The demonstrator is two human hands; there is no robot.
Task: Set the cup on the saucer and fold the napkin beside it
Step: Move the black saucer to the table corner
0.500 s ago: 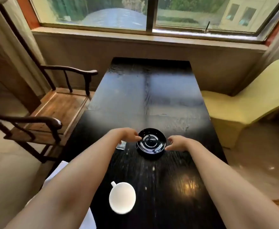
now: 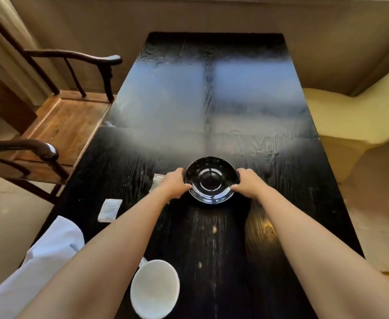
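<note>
- We take the step in hand to be placing the saucer (image 2: 211, 180); we hold it by opposite sides of its rim, near the middle of the dark table (image 2: 212, 100).
- To do it well, we judge that it should come nearer, level and even on both sides, with bare table left beside it for the napkin (image 2: 50, 249).
- Our left hand (image 2: 174, 184) pinches the left rim, thumb on the near edge, fingers curled behind.
- Our right hand (image 2: 247, 183) mirrors it on the right rim.
- We cannot tell whether the saucer is lifted or resting.
- Both forearms reach straight forward, wrists low.
- The white cup (image 2: 155, 288) stands empty at the near edge, well apart from the saucer; the napkin lies crumpled at the near left corner.
</note>
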